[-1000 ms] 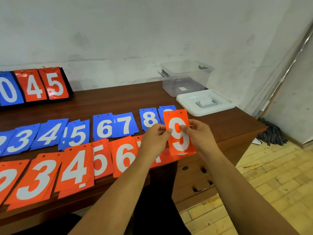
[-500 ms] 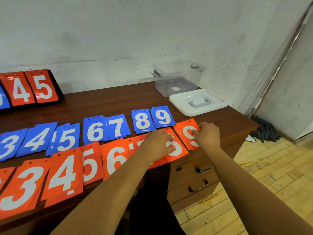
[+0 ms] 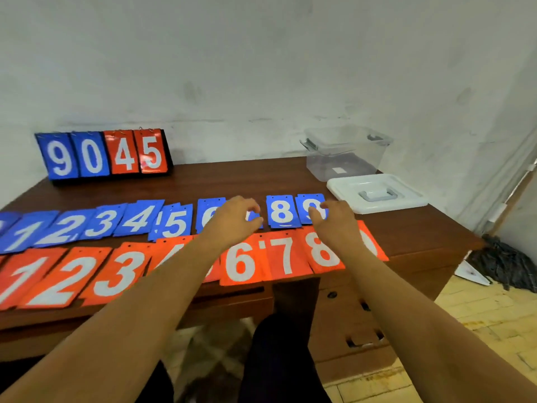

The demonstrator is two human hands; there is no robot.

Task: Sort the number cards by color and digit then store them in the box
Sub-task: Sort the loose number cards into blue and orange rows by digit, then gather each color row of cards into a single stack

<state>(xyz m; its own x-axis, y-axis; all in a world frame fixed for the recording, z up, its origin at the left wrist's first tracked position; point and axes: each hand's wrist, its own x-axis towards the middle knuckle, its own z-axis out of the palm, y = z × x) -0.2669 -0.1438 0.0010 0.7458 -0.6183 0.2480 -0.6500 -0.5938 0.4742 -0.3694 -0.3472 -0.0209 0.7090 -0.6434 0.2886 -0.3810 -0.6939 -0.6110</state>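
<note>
A scuffed white wall (image 3: 261,68) backs a dark wooden desk (image 3: 232,181), and on it I have two rows of number cards laid flat. The blue cards (image 3: 136,219) run along the far row, the orange cards (image 3: 238,264) along the near edge, each row in rising order with neighbours overlapping. A scoreboard stand (image 3: 101,155) reading 9 0 4 5 sits against the wall at the far left. The clear box (image 3: 348,161) stands open at the far right corner, with its white lid (image 3: 406,196) lying just in front of it. My left hand (image 3: 232,222) is over the blue row where the 7 should be, fingers loosely curled. My right hand (image 3: 334,223) is over the blue 9 card (image 3: 305,205), thumb and fingers apart. No card is raised, and I cannot tell whether either hand is touching or pinching one. Sorting looks done to me, so gathering seems the step in hand. I judge these cards thin, light, fairly stiff and slick, so lying flat they will resist a straight pinch. I would slide each one onto its neighbour to raise an edge, then take the stack by its long sides. A loose stack could fan out on the way to the box.
</note>
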